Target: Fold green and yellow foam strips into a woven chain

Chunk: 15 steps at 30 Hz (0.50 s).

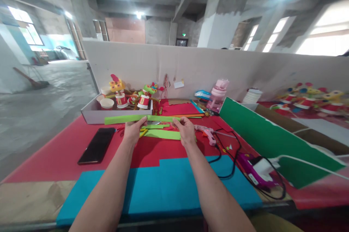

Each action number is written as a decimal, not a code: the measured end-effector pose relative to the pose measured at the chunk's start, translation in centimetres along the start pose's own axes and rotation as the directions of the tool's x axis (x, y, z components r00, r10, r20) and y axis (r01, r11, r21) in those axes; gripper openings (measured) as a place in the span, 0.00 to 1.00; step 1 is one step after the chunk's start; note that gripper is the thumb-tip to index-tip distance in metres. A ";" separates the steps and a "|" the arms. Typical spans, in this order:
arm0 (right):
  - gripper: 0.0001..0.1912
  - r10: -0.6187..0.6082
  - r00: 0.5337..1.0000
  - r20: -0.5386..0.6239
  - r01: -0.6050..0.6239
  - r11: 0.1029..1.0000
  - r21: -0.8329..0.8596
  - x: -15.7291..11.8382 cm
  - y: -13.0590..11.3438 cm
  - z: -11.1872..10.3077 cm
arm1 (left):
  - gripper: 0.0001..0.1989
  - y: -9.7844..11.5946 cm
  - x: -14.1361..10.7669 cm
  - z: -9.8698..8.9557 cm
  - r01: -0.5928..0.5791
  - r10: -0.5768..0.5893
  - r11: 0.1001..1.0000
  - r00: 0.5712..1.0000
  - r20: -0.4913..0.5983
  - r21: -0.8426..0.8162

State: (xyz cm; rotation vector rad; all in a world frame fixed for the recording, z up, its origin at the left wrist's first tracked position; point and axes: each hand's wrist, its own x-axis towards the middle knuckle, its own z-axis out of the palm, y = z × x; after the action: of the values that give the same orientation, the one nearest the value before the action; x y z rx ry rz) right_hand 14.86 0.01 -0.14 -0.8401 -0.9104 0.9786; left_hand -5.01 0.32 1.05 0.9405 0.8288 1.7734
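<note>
Both hands hold a long light-green paper strip [120, 119] stretched level above the red table. My left hand [133, 131] pinches it near its middle, and the rest sticks out past that hand to the left. At the strip's right end, my right hand [186, 132] grips it between thumb and fingers. Below it lies another green strip [163, 135], partly behind my right hand. A yellow-handled tool [143, 133] rests beside my left fingers, its far end hidden. To the right of my right hand is a pink glue gun [209, 135] with a black cord.
A black phone [97, 145] lies on the left. Behind it, a white box [117, 115] holds paper cups and cup figures. Blue sheets [166, 184] cover the front edge. At right stand a green panel [272, 145] and a purple power strip [255, 174] with tangled cords.
</note>
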 end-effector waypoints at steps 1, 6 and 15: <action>0.24 0.001 1.000 -0.010 -0.001 1.000 0.001 0.0 0.0 0.0 | 0.15 0.0 0.0 0.0 0.001 -0.001 1.000 1.000 0.003 -0.001; 0.24 0.002 1.000 -0.004 -0.002 1.000 0.013 -0.1 0.1 0.0 | 0.15 -0.1 0.0 0.0 0.005 -0.005 1.000 1.000 0.010 -0.017; 0.24 0.002 1.000 0.005 -0.002 0.998 0.062 -0.1 0.1 0.0 | 0.14 -0.2 0.1 -0.1 0.002 -0.002 1.000 1.000 0.011 -0.018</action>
State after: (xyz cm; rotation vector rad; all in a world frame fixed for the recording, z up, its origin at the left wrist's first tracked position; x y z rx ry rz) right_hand 14.78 -0.02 -0.26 -0.7863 -0.8797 1.0063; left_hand -5.06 0.51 0.85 0.9362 0.8055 1.7702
